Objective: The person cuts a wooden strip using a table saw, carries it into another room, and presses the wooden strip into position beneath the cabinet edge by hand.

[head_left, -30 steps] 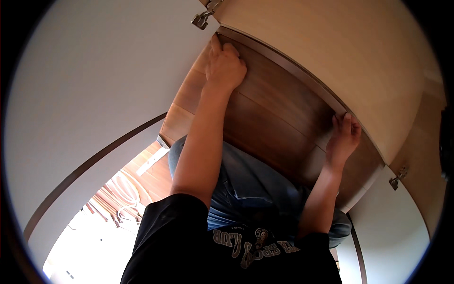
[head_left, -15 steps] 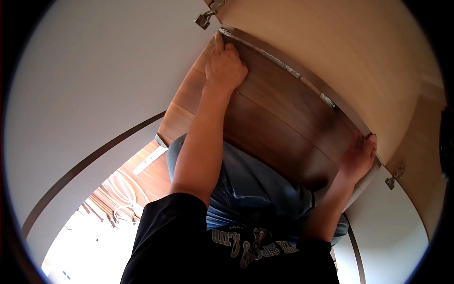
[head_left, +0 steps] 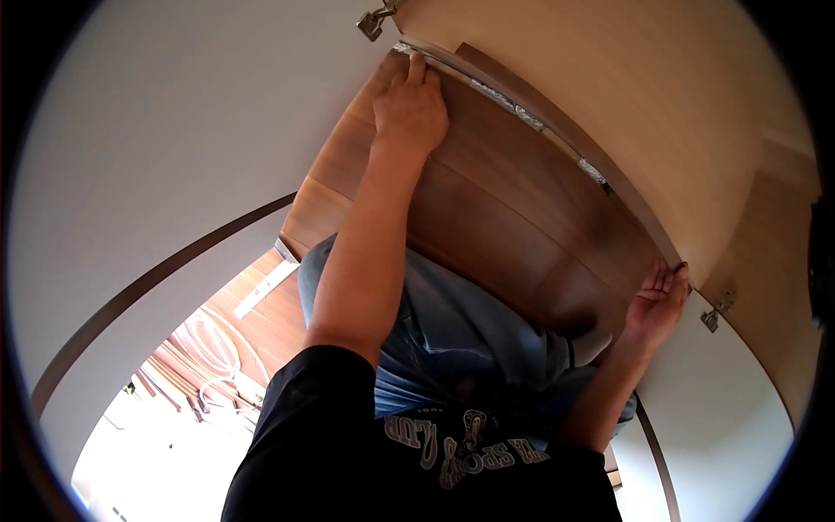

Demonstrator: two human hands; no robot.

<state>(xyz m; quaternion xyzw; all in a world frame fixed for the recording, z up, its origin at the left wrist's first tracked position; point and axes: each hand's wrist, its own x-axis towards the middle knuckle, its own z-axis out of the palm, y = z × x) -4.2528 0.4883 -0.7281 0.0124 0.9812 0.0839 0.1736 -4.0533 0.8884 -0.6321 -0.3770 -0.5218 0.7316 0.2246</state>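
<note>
A long, narrow dark brown trim strip (head_left: 578, 130) runs along the foot of the pale wooden cabinet. Its left end stands off from the edge, a little right of my left hand (head_left: 410, 109). That hand reaches the far left corner, index finger stretched to the floor's edge and the other fingers bent; I see nothing in it. At the strip's other end, my right hand (head_left: 658, 306) has its fingers upright around the tip. Between strip and brown plank floor (head_left: 496, 187) is a gap with crumpled silvery patches (head_left: 524, 117).
A large white panel (head_left: 174, 130) rises at the left, with a metal hinge (head_left: 372, 23) near its top. Another hinge (head_left: 713, 315) sits at the right by a white door (head_left: 731, 374). My jeans-covered legs fold on the planks. Coiled pale tubing (head_left: 213, 344) lies at lower left.
The strip's left end has shifted right, away from the corner and my left hand. My left index finger has moved slightly right along the edge. My right hand stays at the strip's right end.
</note>
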